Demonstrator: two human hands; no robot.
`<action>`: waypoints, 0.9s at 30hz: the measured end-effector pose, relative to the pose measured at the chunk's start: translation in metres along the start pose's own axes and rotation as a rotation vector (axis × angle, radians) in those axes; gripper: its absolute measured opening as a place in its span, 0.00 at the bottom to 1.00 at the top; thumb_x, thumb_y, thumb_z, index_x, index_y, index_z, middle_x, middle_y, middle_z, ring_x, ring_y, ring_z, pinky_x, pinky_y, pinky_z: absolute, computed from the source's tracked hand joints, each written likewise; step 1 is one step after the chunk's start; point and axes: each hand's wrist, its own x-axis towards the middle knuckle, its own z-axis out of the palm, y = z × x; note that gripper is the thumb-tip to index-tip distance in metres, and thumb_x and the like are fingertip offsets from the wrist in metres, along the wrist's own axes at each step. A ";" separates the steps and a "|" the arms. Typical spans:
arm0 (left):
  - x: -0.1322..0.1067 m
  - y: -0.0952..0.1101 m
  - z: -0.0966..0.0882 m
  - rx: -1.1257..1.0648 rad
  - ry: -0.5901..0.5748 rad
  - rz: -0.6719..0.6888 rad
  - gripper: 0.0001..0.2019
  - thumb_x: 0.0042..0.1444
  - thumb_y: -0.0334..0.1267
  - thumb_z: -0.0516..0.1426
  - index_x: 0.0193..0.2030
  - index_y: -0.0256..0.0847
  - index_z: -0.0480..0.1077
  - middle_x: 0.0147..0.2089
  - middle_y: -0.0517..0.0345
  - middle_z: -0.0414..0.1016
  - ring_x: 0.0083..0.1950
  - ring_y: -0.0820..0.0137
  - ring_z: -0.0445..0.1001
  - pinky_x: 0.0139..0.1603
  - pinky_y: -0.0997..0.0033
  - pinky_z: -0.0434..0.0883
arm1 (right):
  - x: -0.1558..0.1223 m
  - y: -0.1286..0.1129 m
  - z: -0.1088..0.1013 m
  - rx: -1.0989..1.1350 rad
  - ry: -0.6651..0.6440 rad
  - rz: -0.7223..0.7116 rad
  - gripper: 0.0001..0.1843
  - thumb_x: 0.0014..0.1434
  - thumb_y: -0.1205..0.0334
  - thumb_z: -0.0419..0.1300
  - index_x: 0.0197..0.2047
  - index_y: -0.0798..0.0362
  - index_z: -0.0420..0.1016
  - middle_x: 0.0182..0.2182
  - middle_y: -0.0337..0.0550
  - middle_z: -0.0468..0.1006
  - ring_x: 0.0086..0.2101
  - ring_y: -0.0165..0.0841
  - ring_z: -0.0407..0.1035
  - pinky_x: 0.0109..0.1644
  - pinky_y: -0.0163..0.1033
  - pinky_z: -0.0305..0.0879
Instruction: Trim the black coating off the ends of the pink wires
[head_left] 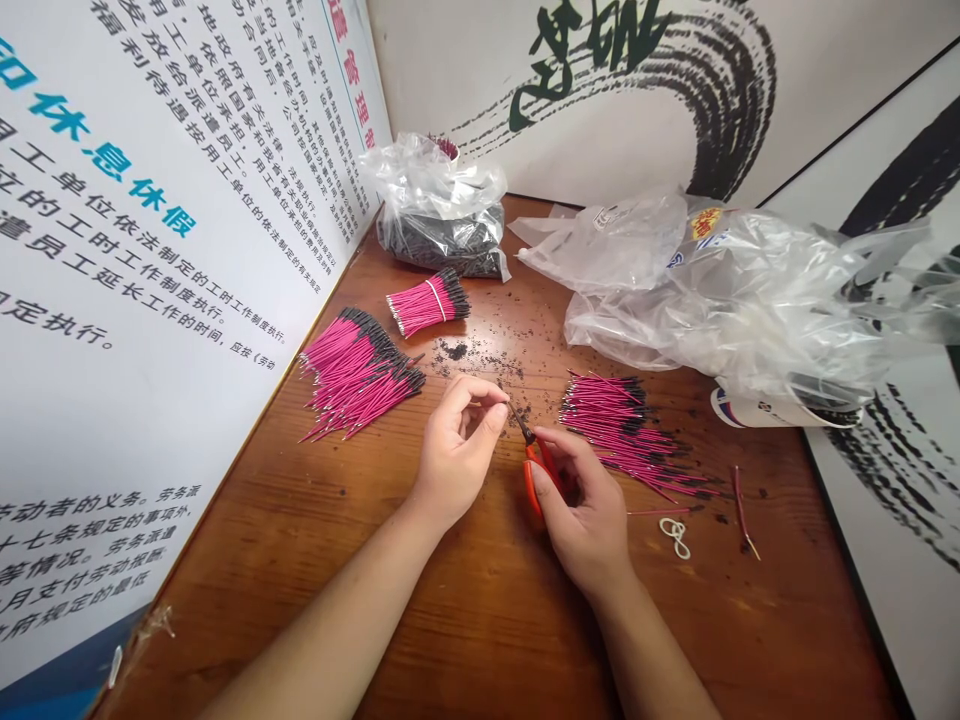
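Observation:
My right hand (585, 500) grips a pair of scissors with orange handles (534, 480) and dark blades, over the middle of the wooden table. The blade tips point up and left, close to the fingertips of my left hand (461, 440). Those fingers are pinched together; a small dark piece seems to show at the tips, too small to name. To the right of the scissors lies a loose pile of pink wires with black ends (622, 425). Another pile of pink wires (360, 375) spreads out left of my left hand, with a banded bundle of wires (429, 302) behind it.
Black crumbs (480, 350) are scattered on the table (360, 580). A plastic bag of black pieces (446, 235) stands at the back. Clear plastic bags (720, 270) and a tipped paper tub (780, 410) lie right. White rubber bands (675, 538) and a single wire (742, 515) lie nearer. Printed panels enclose the table.

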 end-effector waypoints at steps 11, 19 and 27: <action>0.000 0.000 0.000 0.025 -0.020 0.016 0.03 0.62 0.33 0.55 0.37 0.40 0.69 0.36 0.57 0.67 0.37 0.71 0.66 0.38 0.73 0.65 | -0.002 0.002 0.000 0.005 0.028 0.036 0.15 0.64 0.65 0.59 0.54 0.44 0.72 0.44 0.42 0.77 0.43 0.36 0.72 0.48 0.42 0.68; -0.001 0.001 0.002 -0.024 -0.027 -0.015 0.03 0.61 0.33 0.55 0.37 0.39 0.69 0.36 0.59 0.67 0.36 0.74 0.67 0.37 0.75 0.66 | -0.003 0.003 0.001 0.047 0.042 0.021 0.15 0.65 0.67 0.58 0.54 0.46 0.72 0.46 0.44 0.77 0.46 0.37 0.72 0.51 0.42 0.68; -0.001 0.001 0.002 -0.047 -0.013 -0.043 0.03 0.60 0.34 0.56 0.37 0.39 0.69 0.37 0.58 0.68 0.36 0.73 0.67 0.36 0.75 0.67 | -0.001 0.001 0.000 0.061 0.018 0.030 0.15 0.64 0.64 0.59 0.54 0.45 0.71 0.43 0.42 0.76 0.42 0.34 0.71 0.47 0.40 0.68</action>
